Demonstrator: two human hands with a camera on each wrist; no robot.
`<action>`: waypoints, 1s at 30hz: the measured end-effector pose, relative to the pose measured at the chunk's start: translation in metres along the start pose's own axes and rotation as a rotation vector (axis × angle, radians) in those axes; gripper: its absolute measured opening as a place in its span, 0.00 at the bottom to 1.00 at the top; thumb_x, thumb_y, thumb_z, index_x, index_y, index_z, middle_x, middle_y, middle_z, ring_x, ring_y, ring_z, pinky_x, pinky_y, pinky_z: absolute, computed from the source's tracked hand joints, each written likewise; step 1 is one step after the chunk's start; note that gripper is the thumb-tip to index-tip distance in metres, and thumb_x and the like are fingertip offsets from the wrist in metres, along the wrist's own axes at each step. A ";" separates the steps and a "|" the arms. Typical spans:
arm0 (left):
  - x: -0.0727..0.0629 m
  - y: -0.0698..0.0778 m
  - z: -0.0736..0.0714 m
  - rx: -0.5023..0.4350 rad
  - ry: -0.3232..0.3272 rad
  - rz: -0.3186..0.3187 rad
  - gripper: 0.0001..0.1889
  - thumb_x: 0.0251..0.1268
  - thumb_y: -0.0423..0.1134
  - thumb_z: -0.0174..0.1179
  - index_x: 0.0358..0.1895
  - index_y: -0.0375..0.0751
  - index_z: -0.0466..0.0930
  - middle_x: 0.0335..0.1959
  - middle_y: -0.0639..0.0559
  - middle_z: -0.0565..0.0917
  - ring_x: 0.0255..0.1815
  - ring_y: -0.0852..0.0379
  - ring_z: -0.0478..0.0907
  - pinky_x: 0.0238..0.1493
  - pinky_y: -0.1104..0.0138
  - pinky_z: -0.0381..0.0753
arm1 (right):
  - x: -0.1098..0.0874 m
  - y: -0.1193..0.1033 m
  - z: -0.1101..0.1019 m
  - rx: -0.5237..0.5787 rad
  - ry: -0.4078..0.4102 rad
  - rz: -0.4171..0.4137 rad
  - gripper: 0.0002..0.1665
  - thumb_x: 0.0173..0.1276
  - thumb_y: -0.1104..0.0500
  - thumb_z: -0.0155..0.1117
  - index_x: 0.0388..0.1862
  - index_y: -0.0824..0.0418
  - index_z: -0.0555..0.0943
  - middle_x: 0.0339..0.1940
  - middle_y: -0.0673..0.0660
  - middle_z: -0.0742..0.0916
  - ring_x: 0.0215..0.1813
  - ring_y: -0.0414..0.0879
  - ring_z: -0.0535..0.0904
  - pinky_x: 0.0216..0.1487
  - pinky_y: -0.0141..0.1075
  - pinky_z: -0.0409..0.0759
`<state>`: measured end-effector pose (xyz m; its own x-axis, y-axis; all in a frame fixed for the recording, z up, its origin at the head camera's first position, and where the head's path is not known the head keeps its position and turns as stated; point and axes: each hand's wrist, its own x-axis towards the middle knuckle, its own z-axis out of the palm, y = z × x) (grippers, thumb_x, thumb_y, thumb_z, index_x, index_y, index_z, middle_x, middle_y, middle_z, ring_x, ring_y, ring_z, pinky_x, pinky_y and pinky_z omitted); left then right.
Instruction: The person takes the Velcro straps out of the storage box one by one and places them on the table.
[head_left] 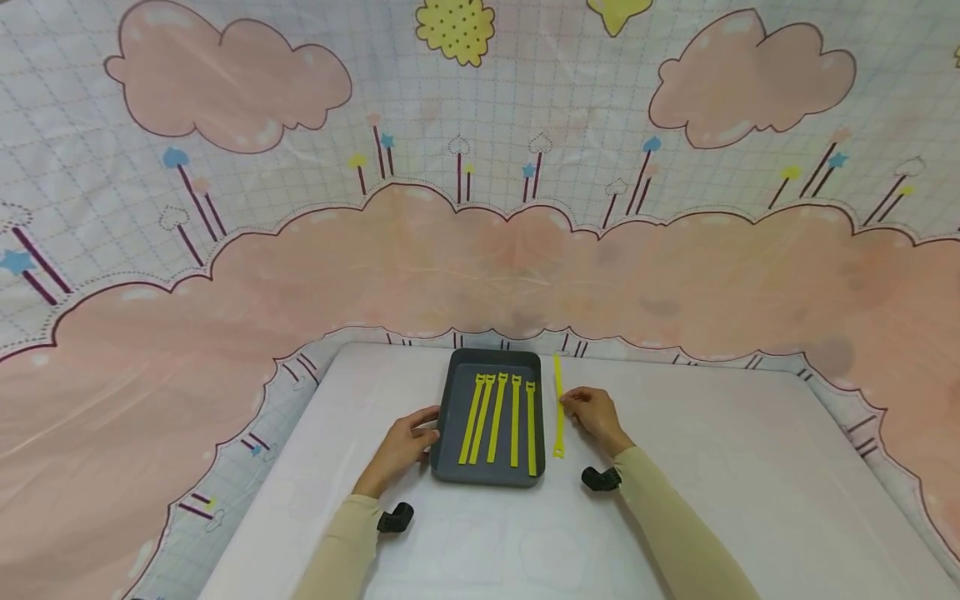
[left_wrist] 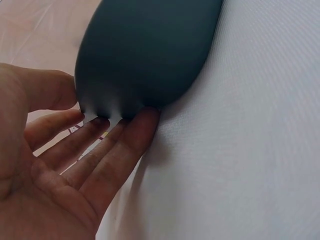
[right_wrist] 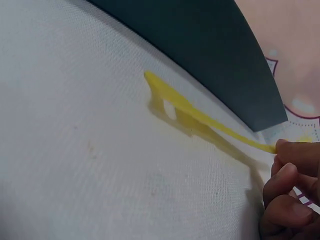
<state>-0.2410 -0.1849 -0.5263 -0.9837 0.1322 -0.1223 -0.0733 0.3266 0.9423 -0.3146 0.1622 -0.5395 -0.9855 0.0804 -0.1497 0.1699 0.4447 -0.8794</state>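
Note:
A dark grey rectangular tray (head_left: 487,482) lies on the table, with several yellow cable straps (head_left: 494,421) laid lengthwise in it, their slotted heads mostly toward the far end. At its left side, my left hand (head_left: 405,442) touches the tray wall (left_wrist: 145,50) with nearly straight fingers (left_wrist: 125,155), the thumb close to the rim. Just right of the tray, my right hand (head_left: 596,414) pinches one more yellow cable strap (head_left: 558,429) between thumb and fingertips around its middle. In the right wrist view this strap (right_wrist: 200,116) slopes over the cloth, its slotted end nearest the camera, apart from the tray.
The table (head_left: 720,467) has a white cloth. Behind it hangs a patterned curtain (head_left: 480,267) with pink clouds, which also comes round both sides. A black wrist device (head_left: 396,517) is below the left hand, another black device (head_left: 601,478) below the right.

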 end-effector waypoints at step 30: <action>-0.002 0.000 0.001 0.004 0.027 0.004 0.26 0.70 0.30 0.56 0.71 0.40 0.68 0.67 0.36 0.74 0.55 0.45 0.82 0.36 0.60 0.84 | -0.019 -0.029 -0.014 0.090 -0.023 -0.149 0.14 0.70 0.53 0.64 0.46 0.62 0.81 0.38 0.62 0.84 0.32 0.47 0.78 0.27 0.31 0.74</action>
<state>-0.2392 -0.1839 -0.5263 -0.9879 0.1085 -0.1104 -0.0689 0.3301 0.9414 -0.3008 0.1607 -0.5049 -0.9997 -0.0009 -0.0243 0.0222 0.3681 -0.9295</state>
